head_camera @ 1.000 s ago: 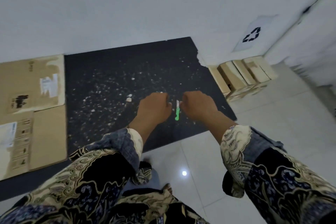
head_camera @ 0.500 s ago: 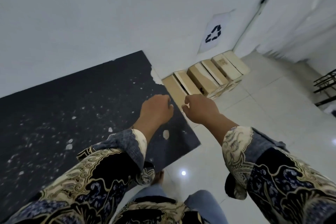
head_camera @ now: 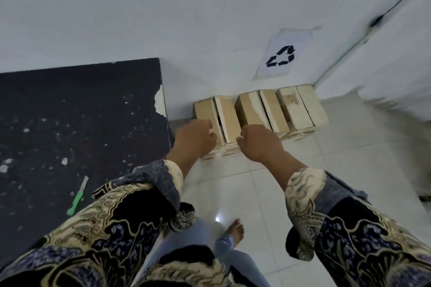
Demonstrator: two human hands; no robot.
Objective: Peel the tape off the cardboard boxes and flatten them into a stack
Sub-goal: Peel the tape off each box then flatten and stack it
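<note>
At the far left, on the speckled black mat [head_camera: 70, 109] that runs back to the white wall, a green-handled utility knife [head_camera: 78, 196] lies untouched with its blade pointing away from the person. Just right of the mat's chipped edge, the left hand [head_camera: 194, 140] hangs in the air with its fingers curled loosely under and nothing visible in them. It hovers over the nearest of the cardboard boxes [head_camera: 254, 112], a row of small upright cartons standing on the pale tiled floor [head_camera: 326, 170] against the wall, each with its top flaps meeting along a middle seam. The right hand [head_camera: 261, 142] hovers beside the left in the same loose curl, also empty as far as can be seen; whether either touches a box cannot be told. These cartons are probably light and fairly stiff, with corrugated walls that hold shape until the seams are freed, so a grip at two opposite sides of the nearest box should lift it easily. Any tape likely runs along the flap seam and is best started at a loose end. Above the row's right end a paper recycling sign [head_camera: 282, 56] is stuck to the wall.
</note>
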